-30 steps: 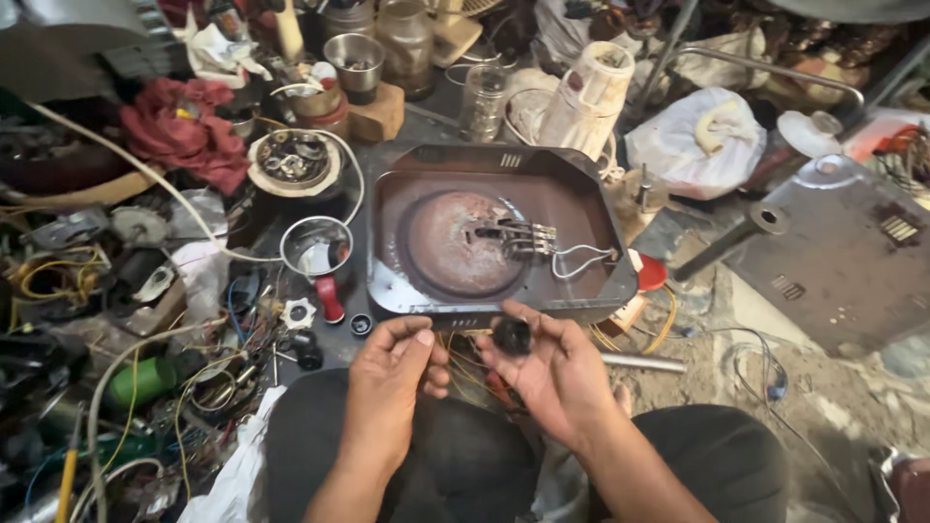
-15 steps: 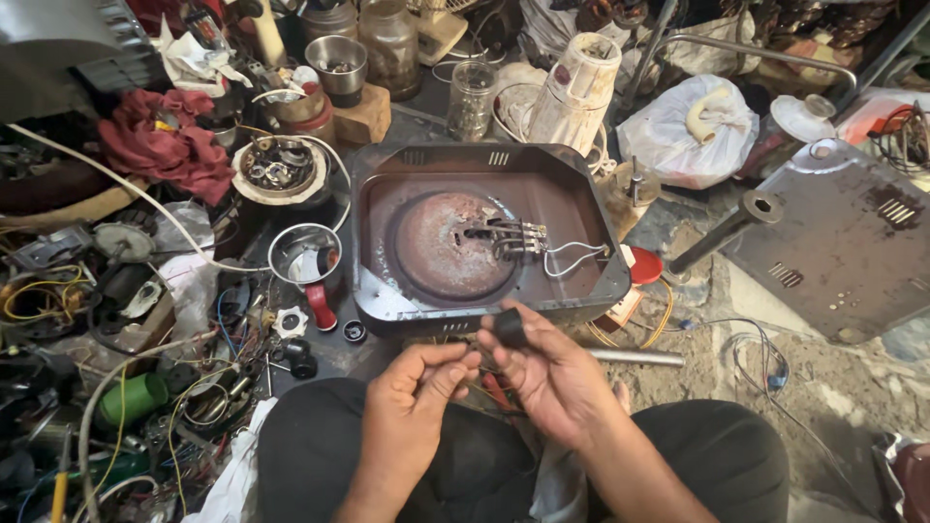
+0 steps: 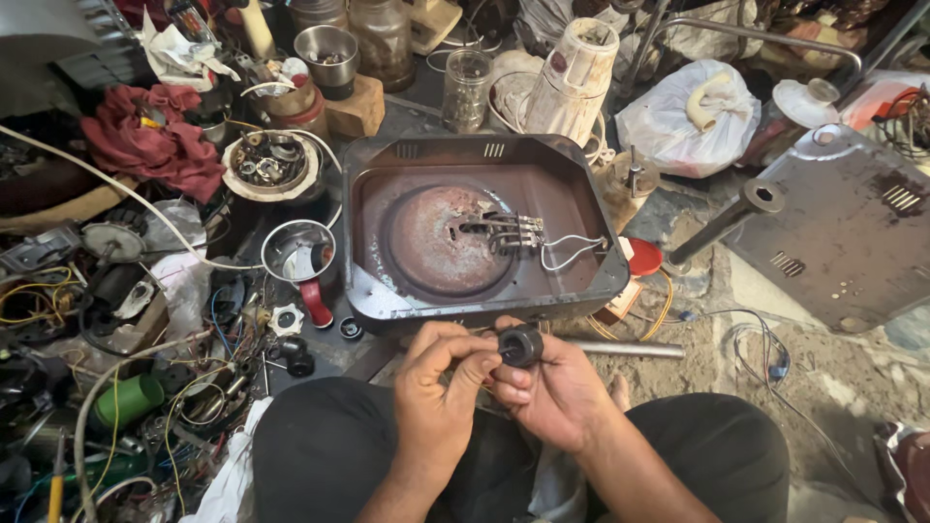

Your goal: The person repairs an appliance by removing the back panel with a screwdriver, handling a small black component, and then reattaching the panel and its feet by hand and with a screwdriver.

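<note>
1. Just in front of the upturned metal casing, over the lap, a small black round knob is gripped in the curled fingers of the right hand
2. The knob's left side is pinched by the fingertips of the left hand, which is otherwise nearly closed
3. Inside the casing, a rusty round plate with white wires is seen
4. Left of the casing, a small steel cup is set
5. Beyond the casing, a glass jar is stood upright
</note>
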